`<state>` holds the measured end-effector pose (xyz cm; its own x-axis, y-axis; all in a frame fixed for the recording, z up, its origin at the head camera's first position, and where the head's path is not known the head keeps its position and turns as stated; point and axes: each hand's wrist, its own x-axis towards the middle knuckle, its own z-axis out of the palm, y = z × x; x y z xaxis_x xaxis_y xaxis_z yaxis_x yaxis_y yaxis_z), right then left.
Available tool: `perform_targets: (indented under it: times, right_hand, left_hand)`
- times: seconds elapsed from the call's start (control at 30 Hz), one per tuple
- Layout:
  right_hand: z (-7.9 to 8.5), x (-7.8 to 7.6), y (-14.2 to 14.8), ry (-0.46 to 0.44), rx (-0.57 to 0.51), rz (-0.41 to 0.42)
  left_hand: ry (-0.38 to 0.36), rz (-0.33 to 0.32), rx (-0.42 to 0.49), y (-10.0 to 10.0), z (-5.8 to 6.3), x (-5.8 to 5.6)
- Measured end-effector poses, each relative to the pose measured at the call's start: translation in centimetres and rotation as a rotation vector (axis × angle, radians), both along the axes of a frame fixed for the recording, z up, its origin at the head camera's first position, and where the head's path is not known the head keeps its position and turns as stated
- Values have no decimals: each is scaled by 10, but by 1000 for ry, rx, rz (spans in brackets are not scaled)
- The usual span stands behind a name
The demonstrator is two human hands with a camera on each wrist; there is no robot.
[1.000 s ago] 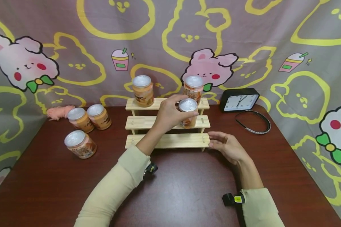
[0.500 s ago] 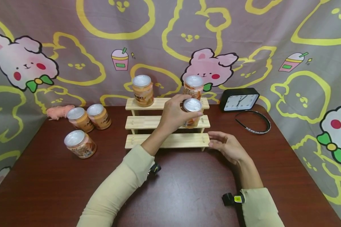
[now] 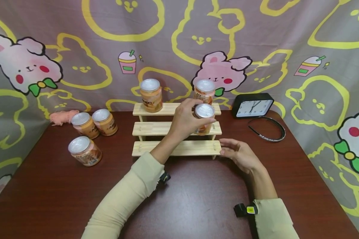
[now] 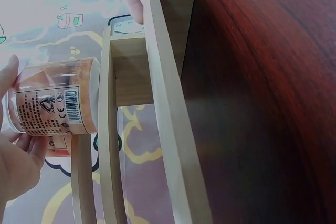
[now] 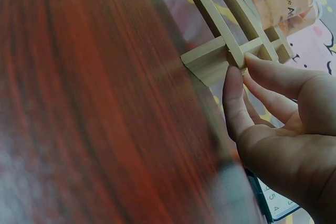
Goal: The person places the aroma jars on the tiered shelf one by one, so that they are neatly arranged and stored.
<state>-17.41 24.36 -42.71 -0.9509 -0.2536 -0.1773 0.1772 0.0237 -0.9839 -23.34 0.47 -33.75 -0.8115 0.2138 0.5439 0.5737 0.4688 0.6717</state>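
At the far left of the dark table (image 3: 194, 202), a bundle of pink yarn (image 3: 63, 118) lies by the back edge, just beside two orange cans (image 3: 105, 124) standing close together; a third can (image 3: 86, 153) stands nearer to me, a little apart from them. Moving right, I see the three-step wooden stand (image 3: 152, 149), with a can (image 3: 151, 99) upright on the left part of its top step. The person's left hand (image 3: 183, 121) reaches across and grasps the held can (image 3: 204, 116), thumb and fingers around its sides, its base appearing to meet the right part of the middle step. Just behind it, a partly hidden can (image 3: 204, 92) sits on the top step. At the stand's right end, the right hand (image 3: 238, 154) pinches the end of the lowest step. Beyond, a black-framed clock (image 3: 254, 105) faces the room, and a dark headband (image 3: 272, 139) lies in front of it.
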Motion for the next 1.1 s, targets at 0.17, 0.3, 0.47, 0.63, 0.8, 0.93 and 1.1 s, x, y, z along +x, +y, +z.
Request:
perform_targets:
  times: [0.17, 0.3, 0.47, 0.63, 0.8, 0.93, 1.1]
  right_hand:
    - [-2, 0, 0, 8, 16, -1]
    - [-2, -1, -1, 7, 28, -10]
    - [-1, 0, -1, 7, 19, -6]
    - [-1, 1, -1, 5, 13, 0]
    - [-1, 1, -1, 9, 11, -1]
    - [-1, 0, -1, 12, -7, -4]
    - [0, 0, -1, 6, -21, -5]
  left_hand:
    - [-20, -11, 8, -3, 0, 2]
    - [-49, -36, 52, -8, -1, 4]
    - [-70, -60, 60, -17, -6, 4]
    - [-83, -83, 76, -30, -7, 5]
    - [-91, -72, 95, -46, -8, 6]
    - [-90, -70, 136, -58, -8, 5]
    - [-103, -64, 180, -71, -8, 6]
